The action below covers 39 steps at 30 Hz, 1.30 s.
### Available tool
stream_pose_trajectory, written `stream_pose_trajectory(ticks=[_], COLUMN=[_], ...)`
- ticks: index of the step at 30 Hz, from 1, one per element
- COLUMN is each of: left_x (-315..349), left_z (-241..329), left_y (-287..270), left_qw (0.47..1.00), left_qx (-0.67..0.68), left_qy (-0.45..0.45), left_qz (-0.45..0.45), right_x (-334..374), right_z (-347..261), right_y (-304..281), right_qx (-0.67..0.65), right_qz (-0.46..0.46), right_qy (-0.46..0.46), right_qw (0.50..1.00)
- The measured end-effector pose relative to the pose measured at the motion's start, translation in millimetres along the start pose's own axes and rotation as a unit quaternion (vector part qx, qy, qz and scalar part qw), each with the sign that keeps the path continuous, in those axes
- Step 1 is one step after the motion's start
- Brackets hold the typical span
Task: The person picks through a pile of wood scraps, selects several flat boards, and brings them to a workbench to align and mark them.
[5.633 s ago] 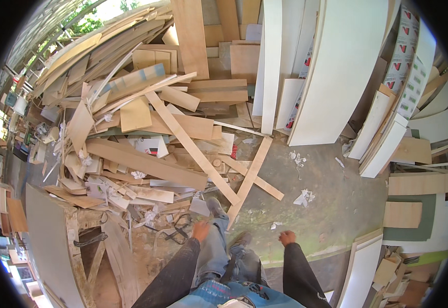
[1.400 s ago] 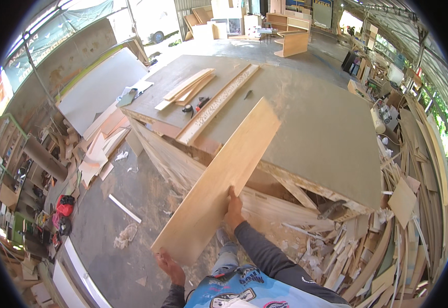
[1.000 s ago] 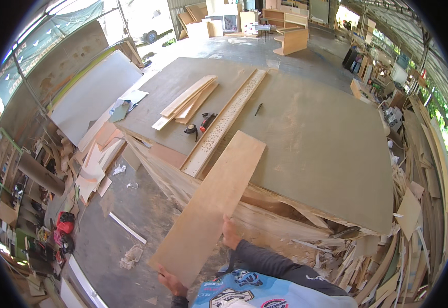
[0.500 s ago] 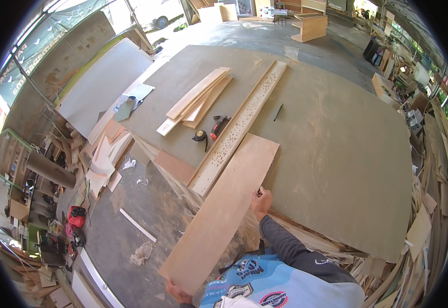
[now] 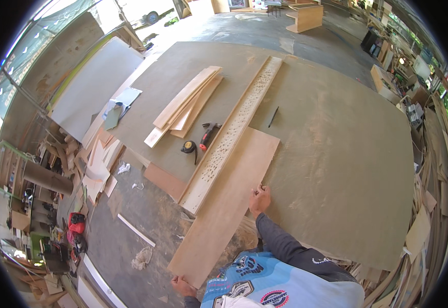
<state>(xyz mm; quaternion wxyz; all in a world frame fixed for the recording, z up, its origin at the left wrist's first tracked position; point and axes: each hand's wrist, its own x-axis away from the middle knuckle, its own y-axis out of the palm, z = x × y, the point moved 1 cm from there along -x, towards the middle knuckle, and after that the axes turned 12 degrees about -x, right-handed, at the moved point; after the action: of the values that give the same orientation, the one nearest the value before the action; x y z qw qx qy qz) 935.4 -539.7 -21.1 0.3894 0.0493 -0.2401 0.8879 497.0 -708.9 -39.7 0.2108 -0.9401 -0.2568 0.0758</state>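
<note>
Head view: board likely light, stiff; my left hand pinches its near end, right hand curls at its edge, hold unclear.

A black-and-yellow tape measure lies beside a hammer.

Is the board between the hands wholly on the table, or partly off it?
Partly off: the board has its far end over the table, while its near end, at the left hand, sticks out above the floor.

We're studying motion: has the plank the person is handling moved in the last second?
Yes: the plank has moved forward, farther onto the table, along the speckled board.
</note>
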Motion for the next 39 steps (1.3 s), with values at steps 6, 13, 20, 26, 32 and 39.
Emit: stream_pose_trajectory(ticks=[6, 13, 20, 26, 32, 39], left_x=[17.2, 11.7, -5.3, -25.5, -20.0, 2.8], left_z=[22.8, 37.1, 25.1, 7.9, 15.1, 57.1], left_y=[17.9, 39.9, 49.2, 41.7, 57.0, 83.1], left_qw=[0.991, 0.981, 0.993, 0.987, 0.986, 0.975], left_qx=[-0.122, -0.192, -0.098, -0.119, -0.109, -0.107], left_qy=[0.002, -0.04, -0.063, -0.092, -0.089, -0.157], left_qz=[-0.062, -0.016, -0.027, -0.063, -0.09, -0.114], right_x=[-37.8, -65.8, -87.0, -105.8, -120.5, -147.2], right_z=[-7.9, -6.0, -14.2, -18.2, -12.3, -13.1], right_y=[-3.2, 0.1, -8.7, -16.4, -12.1, -11.5], right_qx=[0.044, 0.031, -0.054, -0.017, -0.034, -0.04], right_qz=[0.012, 0.067, 0.047, 0.031, 0.063, 0.058], right_qy=[0.022, 0.055, 0.194, 0.202, 0.22, 0.195], right_qw=[0.999, 0.996, 0.978, 0.979, 0.973, 0.978])
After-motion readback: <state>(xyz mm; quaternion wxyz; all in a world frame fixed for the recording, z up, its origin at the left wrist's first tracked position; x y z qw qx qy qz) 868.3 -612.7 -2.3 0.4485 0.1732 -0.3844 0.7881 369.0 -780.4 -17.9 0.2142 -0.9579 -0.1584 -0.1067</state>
